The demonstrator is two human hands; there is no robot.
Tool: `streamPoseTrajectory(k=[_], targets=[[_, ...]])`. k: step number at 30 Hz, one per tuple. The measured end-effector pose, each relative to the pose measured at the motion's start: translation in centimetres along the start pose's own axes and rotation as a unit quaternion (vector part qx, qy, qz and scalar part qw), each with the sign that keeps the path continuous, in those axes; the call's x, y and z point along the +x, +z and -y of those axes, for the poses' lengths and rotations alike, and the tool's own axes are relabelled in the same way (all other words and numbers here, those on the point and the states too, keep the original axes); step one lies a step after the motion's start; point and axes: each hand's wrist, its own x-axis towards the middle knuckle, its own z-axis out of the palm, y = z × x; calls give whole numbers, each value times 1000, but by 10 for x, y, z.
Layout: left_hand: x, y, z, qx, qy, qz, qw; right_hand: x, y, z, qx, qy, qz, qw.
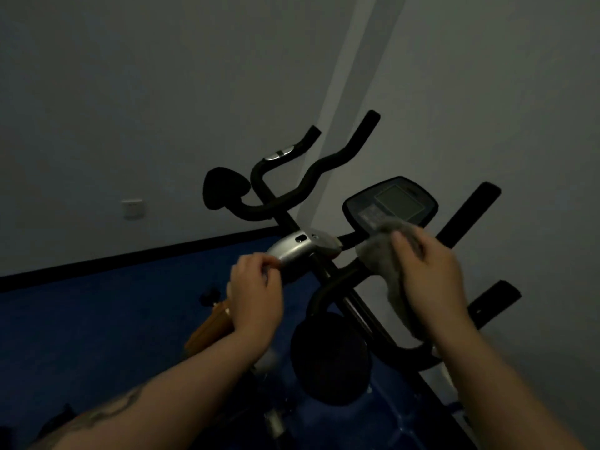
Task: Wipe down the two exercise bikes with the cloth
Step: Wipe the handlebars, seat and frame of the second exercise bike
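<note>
Blue floor (97, 319) meets a pale grey wall (162, 92) along a dark skirting in a dim room. Right hand (431, 280) grips the grey cloth (380, 248) against the bike (324, 261) below its display (393, 201); left hand (256, 293) pinches the silver housing (298, 251)

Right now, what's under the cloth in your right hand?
The grey cloth lies over the bike's black handlebar, just below the console. The right hand presses it there. The bar under the cloth is hidden.
</note>
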Motion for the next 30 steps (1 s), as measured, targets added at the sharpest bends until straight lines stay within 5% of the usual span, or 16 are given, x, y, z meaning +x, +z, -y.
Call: streamPoseTrajectory(k=[3,6,11,22,25,30], targets=[[24,11,-12,14,-5,32,999,9,45,27,-187,-40,154,969],[48,17,-13,54,29,72,996,7,78,2,-441,-63,276,852],[60,29,12,63,59,175,981,21,97,11,-580,-45,366,726],[57,27,27,25,57,217,974,45,116,13,-592,17,424,685],[55,27,27,36,59,212,975,54,108,12,-531,38,438,724],[56,24,30,41,64,218,973,35,98,-5,-557,-27,290,778]])
